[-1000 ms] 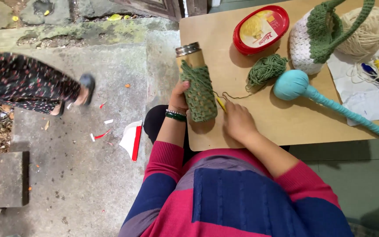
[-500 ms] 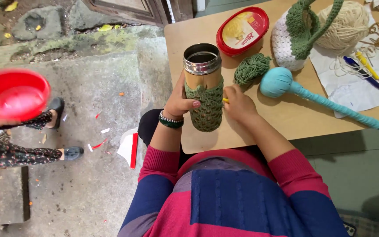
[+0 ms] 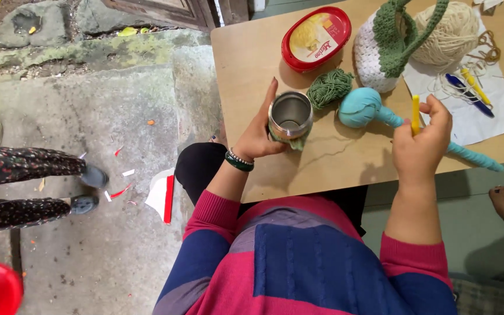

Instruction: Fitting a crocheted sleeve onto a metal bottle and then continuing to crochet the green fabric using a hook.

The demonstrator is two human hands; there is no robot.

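While the left hand (image 3: 258,137) clasps the steel cup (image 3: 290,116) upright on the wooden board (image 3: 252,52), mouth up, the right hand (image 3: 421,143) pinches a yellow crochet hook (image 3: 415,114) upright, well apart to the cup's right. The left hand is nearer the cup.

Metal cup (image 3: 290,115): brushed steel, dull sheen, part sleeved in green knitted yarn. Table (image 3: 345,163): matt, smooth brown board. Green yarn ball (image 3: 329,87): coarse fibre. Turquoise crochet piece (image 3: 364,108): soft, tight stitches. Oval tub (image 3: 316,38): glossy red plastic. Hook (image 3: 415,114): smooth yellow plastic. Paper sheet (image 3: 485,119): white, matt.
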